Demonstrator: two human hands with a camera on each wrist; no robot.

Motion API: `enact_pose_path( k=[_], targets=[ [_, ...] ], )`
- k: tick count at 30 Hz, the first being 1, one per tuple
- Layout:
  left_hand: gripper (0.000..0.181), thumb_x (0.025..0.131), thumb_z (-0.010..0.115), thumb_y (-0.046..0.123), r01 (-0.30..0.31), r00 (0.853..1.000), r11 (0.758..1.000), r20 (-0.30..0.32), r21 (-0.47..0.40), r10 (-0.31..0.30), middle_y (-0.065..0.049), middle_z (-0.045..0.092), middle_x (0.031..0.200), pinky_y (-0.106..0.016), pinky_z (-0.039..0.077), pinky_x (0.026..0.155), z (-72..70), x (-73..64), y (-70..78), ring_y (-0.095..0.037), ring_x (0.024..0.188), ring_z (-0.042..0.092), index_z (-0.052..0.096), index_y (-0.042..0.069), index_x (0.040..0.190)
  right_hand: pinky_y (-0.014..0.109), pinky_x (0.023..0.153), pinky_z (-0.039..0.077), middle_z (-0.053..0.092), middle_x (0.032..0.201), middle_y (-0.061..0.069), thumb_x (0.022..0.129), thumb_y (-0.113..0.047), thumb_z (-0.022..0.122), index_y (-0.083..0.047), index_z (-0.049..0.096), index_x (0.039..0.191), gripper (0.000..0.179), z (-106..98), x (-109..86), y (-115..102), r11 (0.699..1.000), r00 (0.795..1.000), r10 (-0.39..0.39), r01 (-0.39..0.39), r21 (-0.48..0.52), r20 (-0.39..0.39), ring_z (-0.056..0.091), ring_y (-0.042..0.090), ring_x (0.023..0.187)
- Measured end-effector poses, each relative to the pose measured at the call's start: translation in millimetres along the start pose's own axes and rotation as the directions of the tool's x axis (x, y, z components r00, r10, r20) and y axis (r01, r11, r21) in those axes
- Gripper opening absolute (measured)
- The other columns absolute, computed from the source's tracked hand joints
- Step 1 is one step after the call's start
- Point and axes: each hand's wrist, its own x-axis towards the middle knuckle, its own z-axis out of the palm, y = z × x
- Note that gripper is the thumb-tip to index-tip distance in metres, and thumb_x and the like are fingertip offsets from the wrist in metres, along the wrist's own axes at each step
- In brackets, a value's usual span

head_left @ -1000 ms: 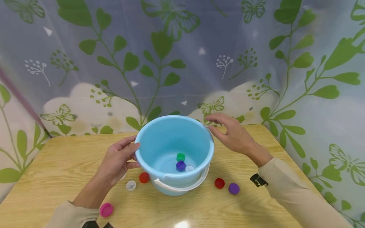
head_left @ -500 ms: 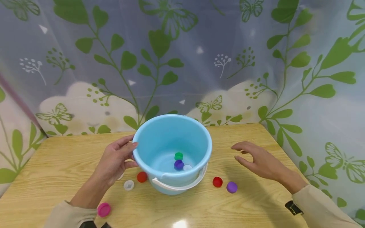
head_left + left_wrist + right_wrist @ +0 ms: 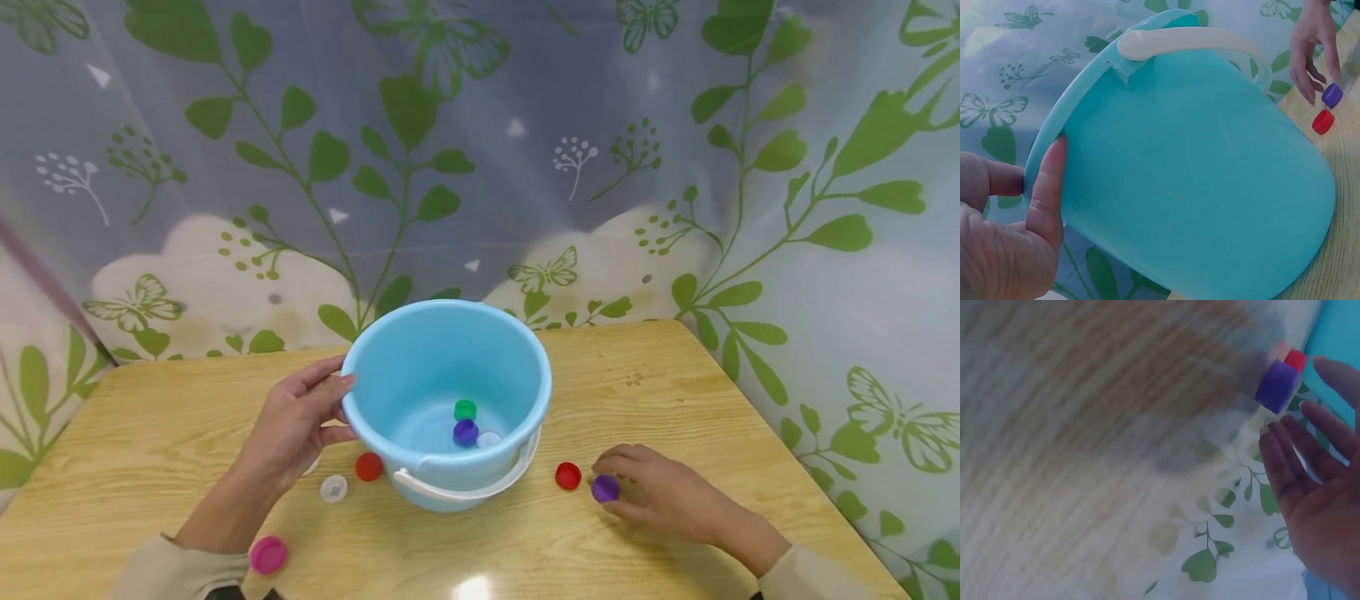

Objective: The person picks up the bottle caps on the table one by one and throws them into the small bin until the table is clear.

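A light blue bucket (image 3: pixel 447 479) stands on the table, its white handle (image 3: pixel 465 493) lowered on the near side. My left hand (image 3: pixel 291 421) pinches the bucket's rim at the left, thumb on the inside edge; the left wrist view shows fingers along the outer wall. Inside the bucket lie a green cap (image 3: pixel 465 410), a blue-violet cap (image 3: pixel 466 432) and a white cap (image 3: pixel 489 439). On the right, my right hand (image 3: pixel 663 500) is low over the table with fingers and thumb spread around a purple cap (image 3: pixel 605 488). In the right wrist view its fingers (image 3: pixel 1316 447) are extended beside the cap.
A red cap (image 3: pixel 567 476) lies just left of the purple one. Left of the bucket are an orange-red cap (image 3: pixel 368 467), a white cap (image 3: pixel 333 488) and a pink cap (image 3: pixel 267 554). A leaf-patterned curtain (image 3: pixel 480 167) rises behind the wooden table (image 3: pixel 390 558).
My right hand has moved from beside the bucket's right rim, out to the right and down to the purple cap. The left hand keeps its hold on the rim.
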Motion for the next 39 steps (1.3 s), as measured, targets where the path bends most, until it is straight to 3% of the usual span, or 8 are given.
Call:
enact_pose_path(
  k=[6, 14, 31, 39],
  targets=[
    [0.044, 0.095, 0.06, 0.009, -0.002, 1.0, 1.0, 0.004, -0.007, 0.002, -0.008, 0.061, 0.086, -0.032, 0.059, 0.06, -0.5, 0.2, 0.3, -0.012, 0.062, 0.061, 0.042, -0.009, 0.131, 0.039, 0.087, 0.053, 0.058, 0.116, -0.004, 0.088, -0.029, 0.07, -0.013, 0.064, 0.117, 0.034, 6.2, -0.9, 0.6, 1.0, 1.0, -0.005, 0.005, -0.004, -0.022, 0.057, 0.019, 0.106],
    [0.049, 0.094, 0.062, 0.013, 0.01, 1.0, 1.0, 0.01, 0.003, -0.01, -0.008, 0.061, 0.086, -0.032, 0.059, 0.062, -2.1, 0.2, -0.3, -0.012, 0.063, 0.061, 0.041, -0.008, 0.133, 0.027, 0.078, 0.054, 0.058, 0.106, -0.011, 0.089, -0.017, 0.07, -0.016, 0.065, 0.107, 0.019, 12.6, 0.6, 2.2, 0.992, 0.997, -0.068, 0.071, 0.104, -0.035, 0.055, 0.01, 0.096],
    [0.05, 0.094, 0.062, 0.013, 0.004, 1.0, 1.0, 0.009, 0.007, -0.004, -0.008, 0.06, 0.086, -0.032, 0.059, 0.062, -3.7, -0.4, -0.7, -0.012, 0.063, 0.061, 0.04, -0.009, 0.134, 0.028, 0.082, 0.053, 0.058, 0.108, -0.01, 0.091, -0.021, 0.067, -0.017, 0.064, 0.109, 0.019, 16.5, -0.8, 3.9, 0.988, 1.0, -0.017, 0.017, 0.154, 0.002, 0.056, 0.009, 0.097],
    [0.053, 0.094, 0.062, 0.013, 0.0, 1.0, 1.0, 0.022, 0.012, 0.0, -0.008, 0.06, 0.086, -0.032, 0.059, 0.062, -3.5, -0.3, -1.0, -0.012, 0.063, 0.06, 0.039, -0.01, 0.136, 0.025, 0.078, 0.054, 0.058, 0.105, -0.011, 0.091, -0.024, 0.066, -0.014, 0.065, 0.11, 0.021, 8.2, -0.7, 2.3, 0.988, 0.999, 0.0, -0.005, 0.156, 0.033, 0.056, 0.005, 0.092]
  ],
)
